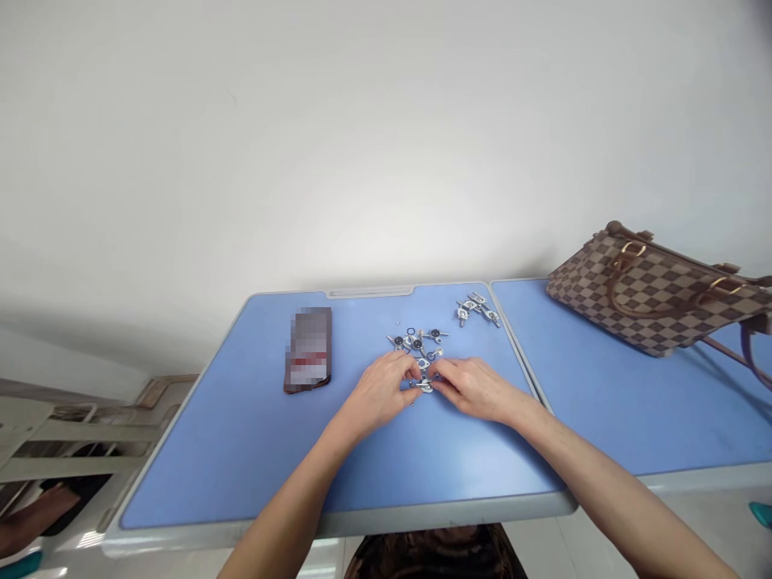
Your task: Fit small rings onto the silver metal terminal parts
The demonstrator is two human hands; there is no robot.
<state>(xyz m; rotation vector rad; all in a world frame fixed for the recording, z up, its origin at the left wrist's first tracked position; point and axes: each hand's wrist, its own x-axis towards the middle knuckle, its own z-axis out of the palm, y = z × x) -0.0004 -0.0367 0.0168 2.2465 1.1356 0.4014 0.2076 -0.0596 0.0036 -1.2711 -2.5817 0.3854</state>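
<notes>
On the blue desk, my left hand is closed, its thumb and forefinger pinching a small silvery metal fitting. My right hand meets it from the other side, with its fingertips closed on the same fitting. The fitting has a flat, rounded part, but its finer shape is partly covered by fingers. Just beyond my fingertips lies a loose group of similar parts, among them a metal piece with a black round centre and a dark ring.
A separate pile of metal fittings lies toward the back right. At left rests a dark phone-like object, its face blurred. A brown checkered handbag stands on the adjoining desk. Another person's arm shows at lower left.
</notes>
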